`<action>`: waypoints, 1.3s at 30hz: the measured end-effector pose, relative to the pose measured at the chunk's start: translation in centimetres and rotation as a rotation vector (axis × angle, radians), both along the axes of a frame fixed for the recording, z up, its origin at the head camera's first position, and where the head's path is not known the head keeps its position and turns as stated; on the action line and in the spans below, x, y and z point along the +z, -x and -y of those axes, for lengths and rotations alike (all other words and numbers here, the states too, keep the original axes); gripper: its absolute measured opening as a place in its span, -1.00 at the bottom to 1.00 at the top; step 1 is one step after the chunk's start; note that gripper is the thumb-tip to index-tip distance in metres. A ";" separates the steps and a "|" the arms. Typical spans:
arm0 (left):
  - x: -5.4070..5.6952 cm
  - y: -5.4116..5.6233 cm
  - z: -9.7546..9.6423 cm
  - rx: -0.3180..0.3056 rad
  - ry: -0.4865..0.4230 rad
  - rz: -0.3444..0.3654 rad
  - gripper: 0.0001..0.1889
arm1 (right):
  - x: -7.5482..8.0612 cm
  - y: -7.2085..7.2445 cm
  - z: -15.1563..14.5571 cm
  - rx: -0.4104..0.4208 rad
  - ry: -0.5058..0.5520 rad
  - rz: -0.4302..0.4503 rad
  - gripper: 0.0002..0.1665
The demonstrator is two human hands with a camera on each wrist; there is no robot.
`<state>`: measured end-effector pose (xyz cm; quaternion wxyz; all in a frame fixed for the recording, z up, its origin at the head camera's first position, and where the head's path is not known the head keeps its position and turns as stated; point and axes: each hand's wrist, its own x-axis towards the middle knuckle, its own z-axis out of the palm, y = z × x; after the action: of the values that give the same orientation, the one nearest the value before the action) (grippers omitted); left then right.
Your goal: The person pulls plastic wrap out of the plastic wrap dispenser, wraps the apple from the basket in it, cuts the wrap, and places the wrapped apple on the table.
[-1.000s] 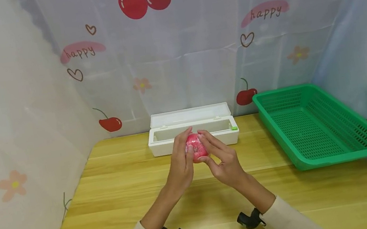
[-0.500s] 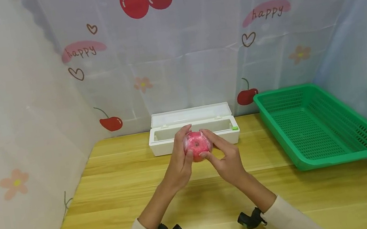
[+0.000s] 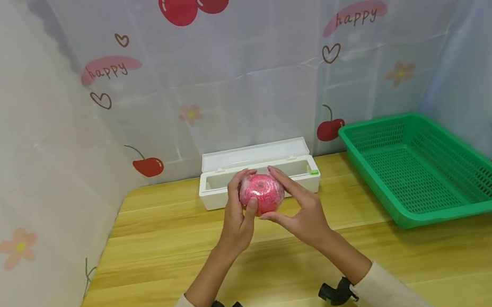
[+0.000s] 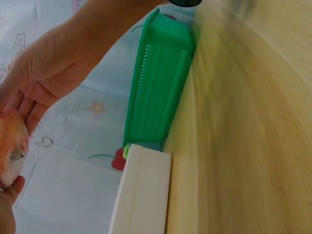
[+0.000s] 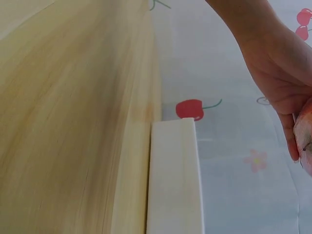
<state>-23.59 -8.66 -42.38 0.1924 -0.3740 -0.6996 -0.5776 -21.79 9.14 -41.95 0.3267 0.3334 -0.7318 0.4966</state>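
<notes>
A red apple (image 3: 262,193) wrapped in clear, wrinkled film is held up above the table by both hands. My left hand (image 3: 236,223) grips its left side, the thumb lying across the front and the fingers round the back. On the other side my right hand (image 3: 306,217) holds it between fingers at the upper right and the thumb along the underside. Shiny film shows over the skin. In the left wrist view the apple (image 4: 12,144) is cut off by the frame's edge, as is the apple (image 5: 305,136) in the right wrist view.
Behind the hands stands a long white box (image 3: 214,199) with its lid (image 3: 253,154) raised and a small green slider (image 3: 314,171) at its right end. A green plastic basket (image 3: 394,202) sits at the right. A printed curtain (image 3: 240,117) encloses the wooden table (image 3: 159,274).
The apple has been turned in the hands, so more of its face and film show. The right hand's fingers have spread to its side and its thumb has slid underneath.
</notes>
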 end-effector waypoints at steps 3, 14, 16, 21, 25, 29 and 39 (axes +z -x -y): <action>-0.1 0.0 -0.1 0.009 0.009 -0.030 -0.40 | -0.1 0.0 0.0 0.002 0.015 -0.016 0.10; -0.8 0.1 -0.2 0.131 0.124 -0.086 -0.38 | 0.2 0.0 -0.2 0.006 -0.090 0.033 0.01; -0.8 0.0 -0.2 0.153 0.152 -0.085 -0.39 | 0.2 -0.1 -0.2 0.013 -0.121 0.025 0.01; -0.7 -0.1 -0.2 0.203 0.214 -0.103 -0.46 | 0.0 -0.1 -0.2 0.014 -0.163 0.010 0.00; -0.7 0.0 -0.3 0.214 0.219 -0.073 -0.53 | -0.3 0.0 -0.2 -0.004 -0.179 0.004 0.00; -0.5 -0.1 -0.4 0.160 0.126 0.057 -0.57 | -0.4 0.2 -0.2 -0.019 -0.176 0.003 0.03; 0.4 -0.6 -0.5 0.078 -0.025 0.152 -0.55 | -0.2 0.3 -0.1 0.029 -0.184 -0.065 -0.04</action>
<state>-23.03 -8.20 -42.01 0.1656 -0.2991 -0.7188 -0.6054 -22.04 9.28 -42.20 0.3112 0.3885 -0.7583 0.4210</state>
